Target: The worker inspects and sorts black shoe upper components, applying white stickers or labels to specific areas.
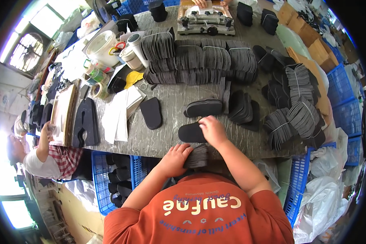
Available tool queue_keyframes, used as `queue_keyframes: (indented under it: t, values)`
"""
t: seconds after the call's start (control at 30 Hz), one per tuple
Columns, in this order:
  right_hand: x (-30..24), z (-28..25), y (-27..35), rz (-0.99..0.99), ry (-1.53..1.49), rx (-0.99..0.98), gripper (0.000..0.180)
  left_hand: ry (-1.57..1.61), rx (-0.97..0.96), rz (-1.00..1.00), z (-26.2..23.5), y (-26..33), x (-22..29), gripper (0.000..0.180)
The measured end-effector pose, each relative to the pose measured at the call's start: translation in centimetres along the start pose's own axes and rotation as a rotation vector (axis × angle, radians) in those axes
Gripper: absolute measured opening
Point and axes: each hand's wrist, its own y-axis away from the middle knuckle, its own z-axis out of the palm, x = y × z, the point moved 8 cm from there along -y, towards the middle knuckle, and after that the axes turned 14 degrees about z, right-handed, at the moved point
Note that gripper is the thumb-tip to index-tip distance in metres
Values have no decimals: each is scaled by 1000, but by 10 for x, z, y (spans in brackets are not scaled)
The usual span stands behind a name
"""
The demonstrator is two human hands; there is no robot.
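Note:
My left hand (176,157) is closed around a thick stack of grey insoles (197,157) at the table's near edge, their layered edges facing up. Just beyond it, my right hand (212,129) pinches the right end of a black insole (190,133). A small pile of dark insoles (205,108) lies farther from me. One single black insole (151,113) rests flat on the left. To the right of my right hand, more dark insoles (240,106) lean in a fanned heap.
Long rows of insoles (179,61) stand across the table, with tied bundles (303,118) at the right. White sheets (120,110), tape rolls (98,90) and a white bucket (102,46) sit left. A clamp frame (205,22) is at the back. A person (49,158) works at the left.

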Motion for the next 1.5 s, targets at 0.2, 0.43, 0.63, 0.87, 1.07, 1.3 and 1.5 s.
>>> queue_keyframes:
  t: [0.2, 0.43, 0.63, 0.87, 1.07, 1.3, 1.5]
  values:
    - [35, 18, -2, 247, 351, -24, 54, 202, -92, 25, -7, -10, -9, 75]
    - [55, 44, 0, 201, -562, -446, 22, 100, -59, 39, -18, -33, -37, 82]
    - [29, 3, 31, 2, -804, -460, 56, -58, 7, 0, -14, -25, -20, 99]
    - [28, 19, 52, -55, -628, -212, 92, -86, 176, 8, -8, -13, -24, 108]
    - [8, 55, 100, -131, -403, 23, 107, 31, 320, -150, 10, -13, -47, 92]
    - [-10, 43, 107, -306, -270, 41, 101, 253, 321, -290, -10, -7, -74, 86]
    - [-49, -49, 6, -187, 252, 328, 70, 853, 404, -615, 4, 59, -144, 79]
